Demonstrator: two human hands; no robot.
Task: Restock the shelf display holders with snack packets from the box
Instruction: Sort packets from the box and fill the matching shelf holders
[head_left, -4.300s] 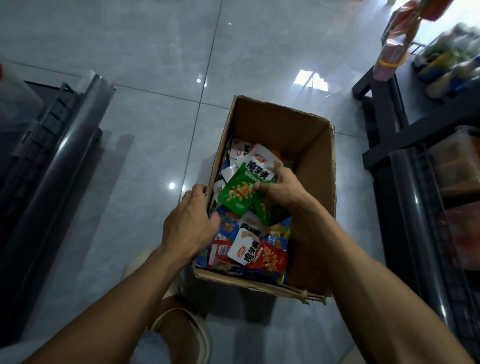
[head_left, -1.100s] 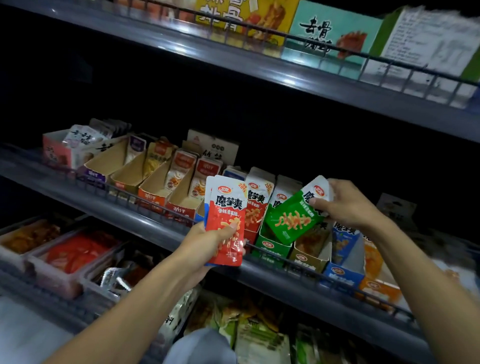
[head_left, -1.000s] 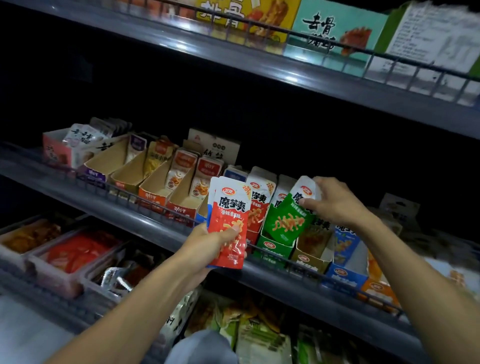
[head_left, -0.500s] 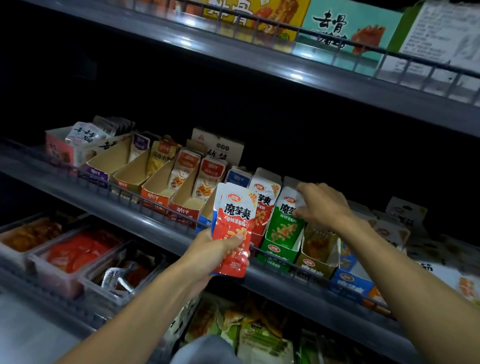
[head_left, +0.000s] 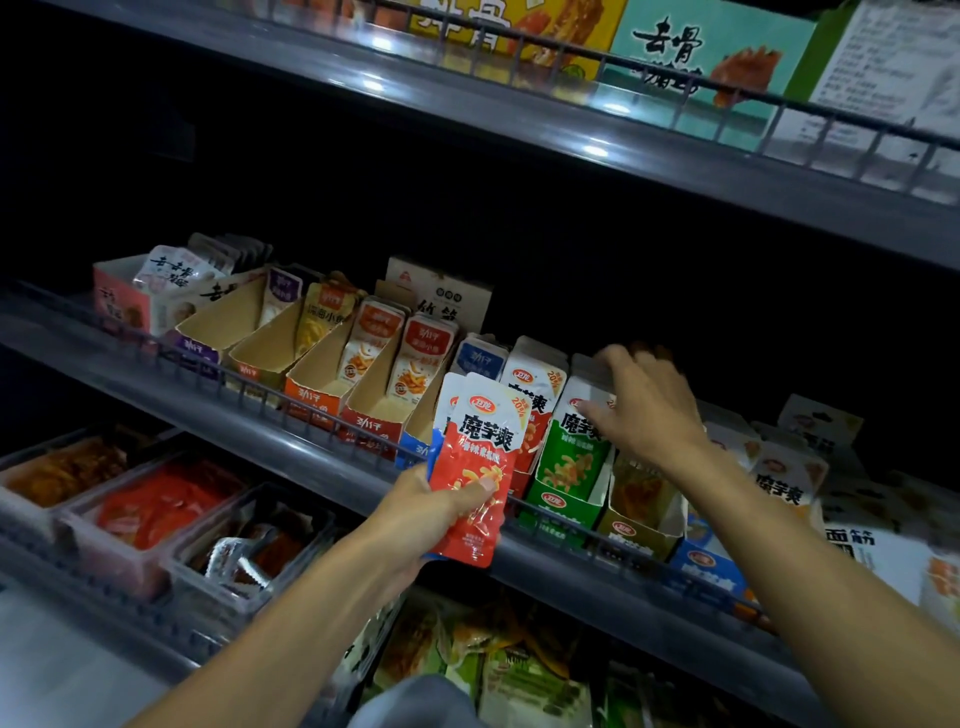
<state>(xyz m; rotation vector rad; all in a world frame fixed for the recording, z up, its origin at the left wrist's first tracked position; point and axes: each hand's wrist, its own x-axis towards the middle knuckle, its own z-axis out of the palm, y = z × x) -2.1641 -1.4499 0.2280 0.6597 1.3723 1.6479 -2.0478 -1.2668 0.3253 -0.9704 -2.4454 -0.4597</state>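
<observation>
My left hand (head_left: 429, 515) grips a small stack of red snack packets (head_left: 480, 457) in front of the middle shelf. My right hand (head_left: 650, 406) rests with spread fingers on top of a green snack packet (head_left: 570, 460). That packet stands upright in the green display holder (head_left: 562, 515). The thumb lies across the packet's white top. A red-packet holder (head_left: 535, 395) stands just left of the green one, partly hidden by the packets I hold. The supply box is out of view.
A row of cardboard holders (head_left: 311, 384) lines the middle shelf behind a wire rail (head_left: 270, 397). More holders (head_left: 644, 525) stand to the right. Clear tubs (head_left: 156, 514) of snacks sit on the shelf below, and large boxes (head_left: 717, 57) fill the top shelf.
My right hand has pushed the green packet down into the green holder and loosened its hold. My left hand keeps the red packets at about the same spot.
</observation>
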